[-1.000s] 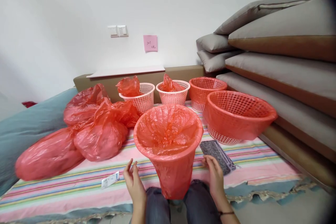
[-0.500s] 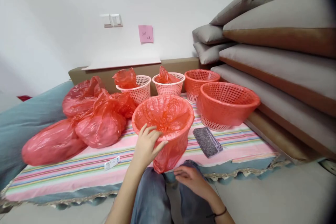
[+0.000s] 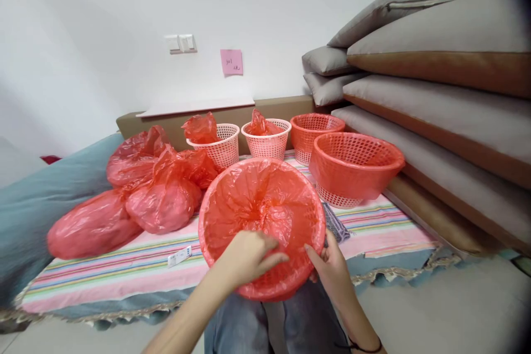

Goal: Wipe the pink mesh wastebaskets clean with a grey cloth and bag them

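A basket (image 3: 206,240) lined with a red plastic bag (image 3: 236,196) is tilted toward me just above my knees. The bag folds over its rim and bunches in the middle. My left hand (image 3: 251,254) reaches in over the near left rim, its thumb apart from the other fingers, whose tips are partly hidden against the liner. On the right side, my right hand (image 3: 332,263) grips the rim, thumb on the inside and fingers around the outside.
Behind stand two pale pink baskets (image 3: 267,147) holding red bags, and two red-covered baskets (image 3: 357,163). Filled red bags (image 3: 93,229) lie left. A grey cloth (image 3: 336,224) and white packet (image 3: 180,256) rest on the striped cloth (image 3: 124,271). Cushions (image 3: 435,99) are stacked right.
The lined basket has been tipped toward me and raised closer. My right hand has moved up from below it onto the rim. My left hand has gone from the rim into the basket.
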